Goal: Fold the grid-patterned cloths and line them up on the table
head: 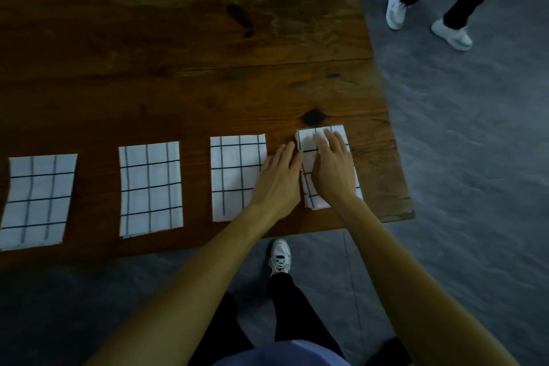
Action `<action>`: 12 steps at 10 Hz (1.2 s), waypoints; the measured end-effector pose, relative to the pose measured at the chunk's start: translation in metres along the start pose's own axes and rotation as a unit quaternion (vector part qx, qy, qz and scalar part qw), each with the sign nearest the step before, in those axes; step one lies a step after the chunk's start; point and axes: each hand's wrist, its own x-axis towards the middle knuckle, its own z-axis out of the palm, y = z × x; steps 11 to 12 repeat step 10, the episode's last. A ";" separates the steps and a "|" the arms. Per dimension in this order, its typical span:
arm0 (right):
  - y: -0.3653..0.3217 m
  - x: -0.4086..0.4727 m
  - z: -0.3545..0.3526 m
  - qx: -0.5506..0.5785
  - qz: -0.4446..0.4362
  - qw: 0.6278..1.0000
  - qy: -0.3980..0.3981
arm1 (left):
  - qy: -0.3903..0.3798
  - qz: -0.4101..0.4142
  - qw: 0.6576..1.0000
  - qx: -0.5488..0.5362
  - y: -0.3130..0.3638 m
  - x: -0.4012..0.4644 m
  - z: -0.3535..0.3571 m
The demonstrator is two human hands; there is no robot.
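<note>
Both hands flat, fingers spread: right hand [334,169] on folded cloth [312,140] nr table's [208,38] right corner; left hand [277,180] beside it, grasping nothing.

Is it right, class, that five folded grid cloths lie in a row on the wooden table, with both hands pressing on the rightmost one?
Not quite: the head view shows four folded cloths, not five. The rest holds: they lie in a row on the wooden table, and the left hand and right hand press on the rightmost cloth.

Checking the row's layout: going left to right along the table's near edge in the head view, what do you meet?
First folded white grid-patterned cloth → second cloth → third cloth → left hand → right hand flat on fourth cloth.
</note>
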 end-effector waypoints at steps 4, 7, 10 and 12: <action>0.037 0.016 0.020 -0.027 -0.061 0.995 -0.078 | -0.070 -0.033 0.994 0.079 -0.001 0.042 0.020; 0.028 0.014 0.014 0.025 -0.060 0.995 -0.075 | -0.010 -0.082 0.996 0.018 -0.001 0.023 0.002; -0.026 -0.005 -0.030 0.114 -0.111 0.985 -0.060 | 0.115 -0.150 0.981 -0.050 -0.025 -0.044 -0.069; -0.026 -0.005 -0.030 0.114 -0.111 0.985 -0.060 | 0.115 -0.150 0.981 -0.050 -0.025 -0.044 -0.069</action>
